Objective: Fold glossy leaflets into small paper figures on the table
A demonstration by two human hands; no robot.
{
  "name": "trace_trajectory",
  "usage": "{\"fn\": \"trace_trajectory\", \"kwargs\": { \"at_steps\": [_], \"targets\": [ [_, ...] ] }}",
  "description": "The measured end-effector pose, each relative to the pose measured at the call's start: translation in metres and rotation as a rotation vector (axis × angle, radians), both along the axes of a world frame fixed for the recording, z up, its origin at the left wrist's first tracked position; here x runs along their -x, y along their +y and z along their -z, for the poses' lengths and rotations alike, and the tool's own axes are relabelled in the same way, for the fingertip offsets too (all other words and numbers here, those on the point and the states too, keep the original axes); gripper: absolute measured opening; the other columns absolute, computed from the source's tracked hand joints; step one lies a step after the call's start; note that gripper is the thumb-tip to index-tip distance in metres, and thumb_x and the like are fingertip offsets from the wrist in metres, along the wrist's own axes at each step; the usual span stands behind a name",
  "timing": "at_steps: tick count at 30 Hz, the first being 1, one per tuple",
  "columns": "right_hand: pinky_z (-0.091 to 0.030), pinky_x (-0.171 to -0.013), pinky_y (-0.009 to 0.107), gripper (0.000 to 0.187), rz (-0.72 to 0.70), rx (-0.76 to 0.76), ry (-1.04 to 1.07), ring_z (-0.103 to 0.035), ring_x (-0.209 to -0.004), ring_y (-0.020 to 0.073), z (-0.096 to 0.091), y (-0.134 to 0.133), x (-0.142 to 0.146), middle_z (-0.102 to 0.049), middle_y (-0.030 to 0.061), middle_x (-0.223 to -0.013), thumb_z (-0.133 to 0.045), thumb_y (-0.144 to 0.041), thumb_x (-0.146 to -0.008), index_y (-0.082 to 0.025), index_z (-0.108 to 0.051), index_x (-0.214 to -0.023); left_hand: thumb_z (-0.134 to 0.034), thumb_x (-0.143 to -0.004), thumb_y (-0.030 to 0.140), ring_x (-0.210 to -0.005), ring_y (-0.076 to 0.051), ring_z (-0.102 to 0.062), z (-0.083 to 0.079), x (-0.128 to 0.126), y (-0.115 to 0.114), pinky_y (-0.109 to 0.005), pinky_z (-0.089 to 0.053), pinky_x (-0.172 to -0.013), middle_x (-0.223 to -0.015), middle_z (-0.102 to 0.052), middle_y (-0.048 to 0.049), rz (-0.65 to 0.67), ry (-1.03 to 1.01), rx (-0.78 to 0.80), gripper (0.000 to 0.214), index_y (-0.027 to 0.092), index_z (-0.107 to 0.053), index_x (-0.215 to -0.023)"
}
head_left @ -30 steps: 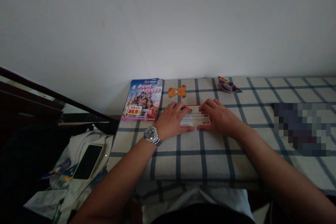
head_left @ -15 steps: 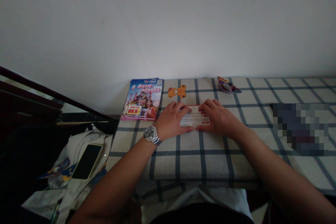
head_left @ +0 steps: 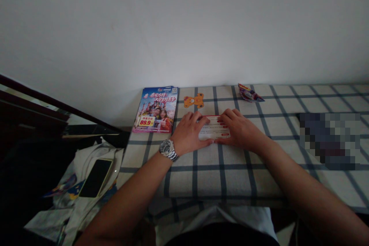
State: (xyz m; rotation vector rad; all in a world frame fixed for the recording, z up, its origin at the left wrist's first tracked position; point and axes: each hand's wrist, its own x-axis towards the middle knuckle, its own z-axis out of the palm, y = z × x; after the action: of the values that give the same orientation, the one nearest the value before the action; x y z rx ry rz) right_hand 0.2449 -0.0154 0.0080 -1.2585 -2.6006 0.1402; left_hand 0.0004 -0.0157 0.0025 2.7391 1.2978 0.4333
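Note:
A leaflet, apparently folded, lies on the checked tablecloth with its white printed side up and a red strip along its far edge. My left hand, with a metal watch on the wrist, is closed on its left end. At the other end my right hand grips it, fingers bent over the far edge. Both thumbs lie along the near edge, their tips about touching. The hands cover both ends of the paper. Just beyond is a flat orange bear figure.
Left of my hands sits a stack of colourful flyers. A folded flyer piece stands near the wall. To the right lies a dark, pixelated item. A phone rests on pale cloth below the left table edge.
My thumb tips have come slightly closer together at the leaflet's near edge. My left wrist has shifted a little to the right. Otherwise the scene looks the same.

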Motion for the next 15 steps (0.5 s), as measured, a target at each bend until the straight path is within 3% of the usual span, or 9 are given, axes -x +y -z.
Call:
{"fn": "trace_trajectory", "kwargs": {
  "at_steps": [15],
  "targets": [
    [-0.057, -0.091, 0.053, 0.054, -0.002, 0.009, 0.019, -0.058, -0.103, 0.035, 0.0007, -0.0001, -0.0001, -0.061, 0.0142, -0.113, -0.081, -0.059, -0.083, -0.019, -0.061, -0.115, -0.082, -0.078, 0.061, -0.106, -0.031, -0.054, -0.0016, -0.0011, 0.0013, -0.05, -0.051, -0.096, -0.119, -0.058, -0.0101, 0.001, -0.018, 0.011, 0.066, 0.021, -0.062, -0.127]
  ]
}}
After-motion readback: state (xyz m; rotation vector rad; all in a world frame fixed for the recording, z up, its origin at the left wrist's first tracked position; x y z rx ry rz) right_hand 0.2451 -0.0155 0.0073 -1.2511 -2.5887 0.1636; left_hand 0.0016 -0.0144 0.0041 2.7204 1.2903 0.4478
